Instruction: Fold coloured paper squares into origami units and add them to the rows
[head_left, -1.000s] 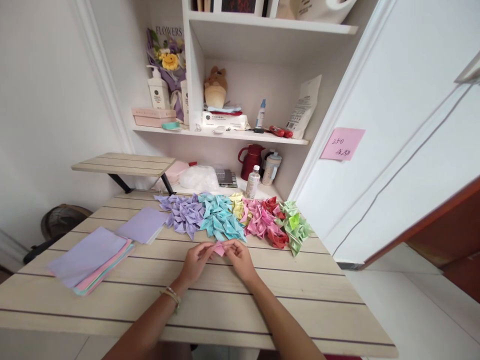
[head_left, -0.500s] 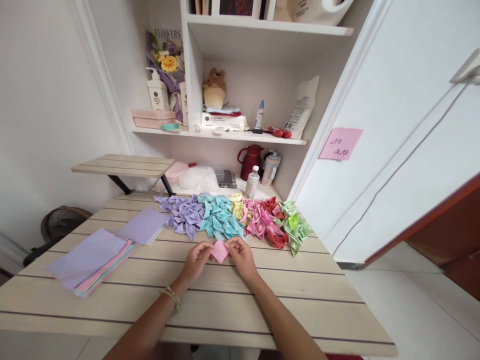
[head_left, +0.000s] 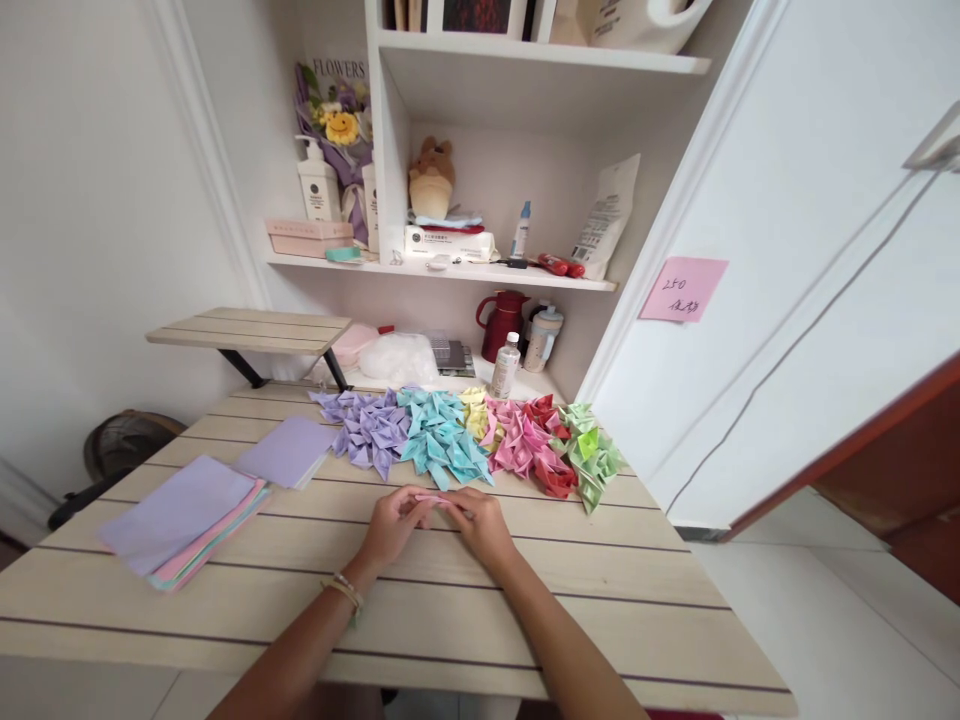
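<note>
A small folded piece of pink paper (head_left: 430,498) is held between my two hands, seen nearly edge-on, so only a thin strip shows. My left hand (head_left: 395,522) pinches its left end; a bracelet circles that wrist. On the other end, the fingers of my right hand (head_left: 477,520) are closed. Just beyond my hands lies a row of folded paper pieces: purple ones (head_left: 373,430), blue ones (head_left: 442,435), yellow ones (head_left: 474,410), pink ones (head_left: 521,440), red ones (head_left: 556,482) and green ones (head_left: 592,455).
Stacked paper sheets (head_left: 180,515) and a smaller purple stack (head_left: 289,450) lie at the left of the slatted table (head_left: 600,600). A small raised stand (head_left: 247,330) is at the back left. Behind the row are a clear bottle (head_left: 505,368) and a red jug (head_left: 501,325).
The pink paper has turned from showing its diamond-shaped face to nearly edge-on. My fingers have drawn closer together around it.
</note>
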